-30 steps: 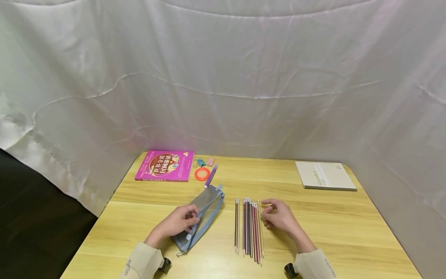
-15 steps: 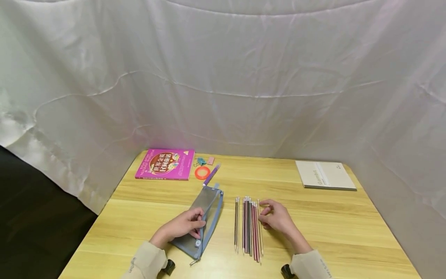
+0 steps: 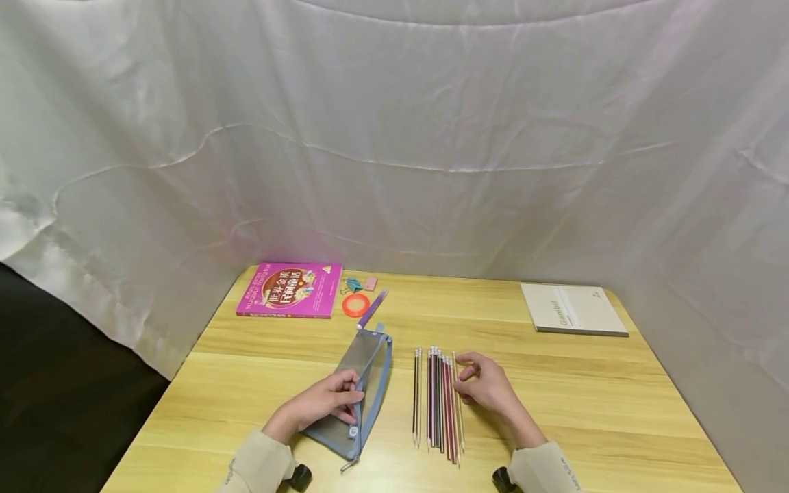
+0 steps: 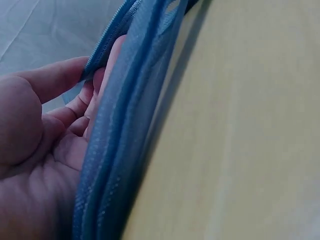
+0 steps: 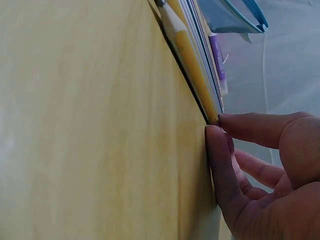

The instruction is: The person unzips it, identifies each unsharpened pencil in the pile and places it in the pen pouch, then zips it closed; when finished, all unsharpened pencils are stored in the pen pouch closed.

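1. Pencil case [image 3: 359, 383] lies flat on the desk [image 3: 585, 397], its edge pinched by the left hand [image 3: 327, 404], fingers curled.
2. Pencils [image 3: 439, 400] lie in a row just right of it.
3. Right hand [image 3: 483, 383] touches the outermost pencil with loosely bent fingers [image 5: 220, 160].

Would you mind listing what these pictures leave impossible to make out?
- Head view: the pencils are too thin to count.
- Head view: the left hand hides part of the pencil case.
- Right wrist view: the right hand fingertip covers the yellow pencil's end.
- Head view: the notebook's print is too small.
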A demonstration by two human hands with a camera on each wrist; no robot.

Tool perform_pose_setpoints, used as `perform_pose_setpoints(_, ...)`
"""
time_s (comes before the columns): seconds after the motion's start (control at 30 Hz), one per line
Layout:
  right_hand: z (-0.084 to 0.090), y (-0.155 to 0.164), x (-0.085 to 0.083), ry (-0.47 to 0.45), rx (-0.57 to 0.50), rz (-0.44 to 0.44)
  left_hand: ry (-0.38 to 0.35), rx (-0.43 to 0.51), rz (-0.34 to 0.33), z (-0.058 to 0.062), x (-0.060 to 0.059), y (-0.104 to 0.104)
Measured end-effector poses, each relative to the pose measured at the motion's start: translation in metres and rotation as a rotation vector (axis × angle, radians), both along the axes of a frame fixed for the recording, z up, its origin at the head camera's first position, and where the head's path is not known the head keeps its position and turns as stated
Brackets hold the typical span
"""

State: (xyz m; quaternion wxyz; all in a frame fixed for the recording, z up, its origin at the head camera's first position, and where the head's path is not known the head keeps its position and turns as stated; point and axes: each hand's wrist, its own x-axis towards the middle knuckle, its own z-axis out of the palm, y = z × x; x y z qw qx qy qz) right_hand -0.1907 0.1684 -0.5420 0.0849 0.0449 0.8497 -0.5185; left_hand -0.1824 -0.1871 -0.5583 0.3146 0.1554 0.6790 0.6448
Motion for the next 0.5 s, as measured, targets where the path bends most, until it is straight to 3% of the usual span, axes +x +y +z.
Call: perform_pose_setpoints(0.5,0.001,0.0033,-0.0006,-0.033,-0.047,-0.01,-0.003,0.001,0.03,-0.0047,0.0005,0.0017)
